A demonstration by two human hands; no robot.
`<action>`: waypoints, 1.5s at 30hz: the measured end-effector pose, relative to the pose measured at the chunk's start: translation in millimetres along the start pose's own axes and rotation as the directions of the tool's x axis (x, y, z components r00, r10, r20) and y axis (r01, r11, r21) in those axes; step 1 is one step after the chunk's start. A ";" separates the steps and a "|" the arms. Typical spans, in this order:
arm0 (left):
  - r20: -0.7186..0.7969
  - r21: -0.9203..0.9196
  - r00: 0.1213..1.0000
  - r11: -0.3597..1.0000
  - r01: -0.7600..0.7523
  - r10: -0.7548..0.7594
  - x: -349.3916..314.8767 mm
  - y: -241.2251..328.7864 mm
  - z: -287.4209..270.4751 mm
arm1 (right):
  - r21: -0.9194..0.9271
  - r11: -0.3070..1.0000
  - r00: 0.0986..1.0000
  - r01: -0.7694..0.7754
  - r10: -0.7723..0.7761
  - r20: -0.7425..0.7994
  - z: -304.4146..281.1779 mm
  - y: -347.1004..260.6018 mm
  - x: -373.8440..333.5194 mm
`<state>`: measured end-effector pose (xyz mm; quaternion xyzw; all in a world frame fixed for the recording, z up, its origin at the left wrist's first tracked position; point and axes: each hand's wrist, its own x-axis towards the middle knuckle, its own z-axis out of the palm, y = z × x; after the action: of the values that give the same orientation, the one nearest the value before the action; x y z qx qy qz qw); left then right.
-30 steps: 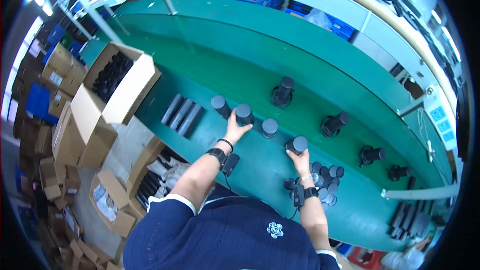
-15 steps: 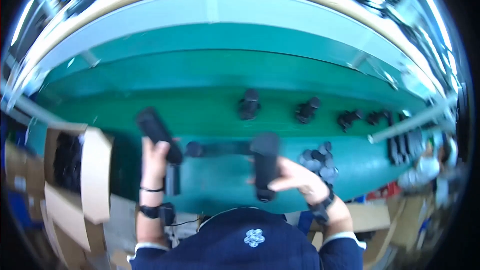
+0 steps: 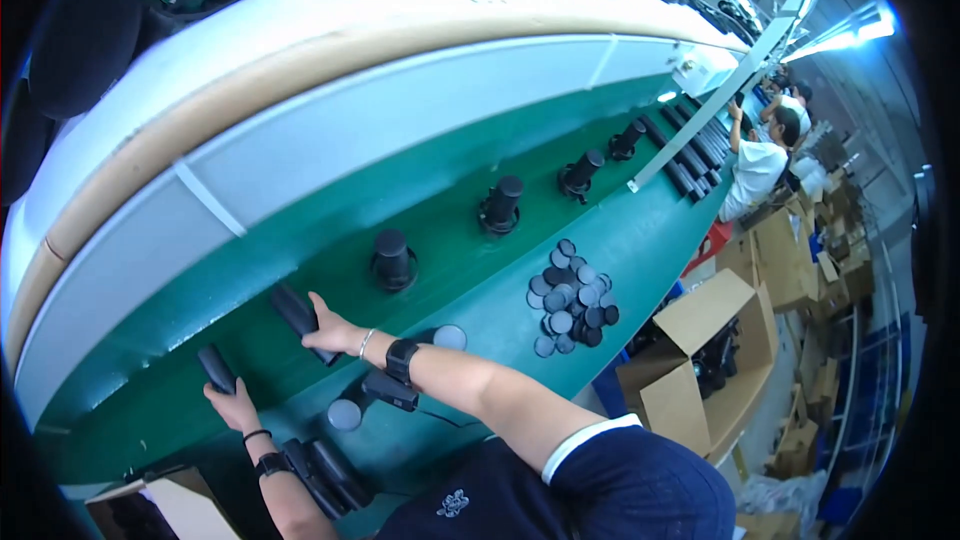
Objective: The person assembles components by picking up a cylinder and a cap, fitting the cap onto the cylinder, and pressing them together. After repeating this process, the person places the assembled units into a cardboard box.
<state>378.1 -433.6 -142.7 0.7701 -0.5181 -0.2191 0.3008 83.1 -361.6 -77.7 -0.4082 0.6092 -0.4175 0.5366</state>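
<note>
The left hand (image 3: 232, 402) grips a dark cylinder (image 3: 215, 368) at the near-left part of the green bench (image 3: 640, 240). The fingers wrap around the lower end of the cylinder; the upper end projects above the hand. A band and a black watch sit on the left wrist.

The right hand (image 3: 335, 333) reaches across the body and closes on a second dark cylinder (image 3: 300, 315). This cylinder lies tilted, its upper end pointing up and to the left. The thumb lies on top and the fingers curl beneath; whether the cylinder rests on the bench surface cannot be determined. A black device is strapped to the right wrist, with a thin bracelet beside it.

Both cylinders are well apart from each other, each in one hand, at the left end of the bench.

Just below the right forearm, two round grey-topped parts (image 3: 347, 413) stand on the bench. Two more dark cylinders (image 3: 325, 475) lie side by side near the left forearm. A pile of dark round caps (image 3: 572, 296) lies to the right. A row of black fixtures (image 3: 392, 260) stands along the back of the bench. Open cardboard boxes (image 3: 700, 360) stand on the floor at the right. Another person (image 3: 760, 155) works at the far end.
</note>
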 end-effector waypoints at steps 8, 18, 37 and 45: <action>-0.241 0.620 0.951 0.785 -0.004 0.195 -13.6 -8.8 -7.0 | -0.297 0.952 0.968 0.079 -0.002 0.252 36.4 15.2 50.8; -0.123 0.649 0.966 0.755 -0.094 0.226 -5.1 -32.3 -11.6 | -0.691 0.718 0.993 0.084 -0.002 0.119 59.3 32.2 64.1; 0.628 -0.513 0.549 0.824 -0.241 0.552 -186.6 19.0 -31.7 | -0.594 0.804 0.705 -0.038 0.443 0.554 -163.7 98.3 -256.1; 0.482 -0.642 0.735 0.763 -0.075 0.477 -229.4 12.0 40.4 | -0.254 0.952 0.942 -0.169 0.080 -0.325 -217.6 141.2 -243.0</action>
<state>259.7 -233.2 -157.7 0.4319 -0.6082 -0.5574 0.3647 -118.2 -71.6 -119.0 -0.3689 0.7636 -0.3515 0.3966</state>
